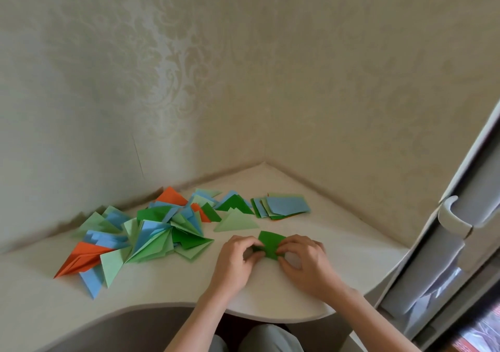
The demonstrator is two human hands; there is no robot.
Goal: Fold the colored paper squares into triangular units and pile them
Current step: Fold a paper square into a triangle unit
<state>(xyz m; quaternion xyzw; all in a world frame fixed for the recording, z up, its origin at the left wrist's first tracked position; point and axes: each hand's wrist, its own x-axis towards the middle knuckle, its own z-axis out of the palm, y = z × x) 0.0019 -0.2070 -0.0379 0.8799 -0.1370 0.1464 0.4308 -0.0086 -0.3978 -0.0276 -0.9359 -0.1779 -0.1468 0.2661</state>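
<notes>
Head view, both hands (273, 259) pinching dark green paper (271, 243), no readable writing

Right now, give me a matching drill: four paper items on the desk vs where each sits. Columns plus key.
Things:
1. dark green paper
2. unfolded stack
3. lone light green triangle
4. big orange unit

Places:
A. far left end of the pile
B. back right, near the wall
C. between both hands
D. just beyond the hands, apart from the pile

Pairs: 1-C, 2-B, 3-D, 4-A
</notes>
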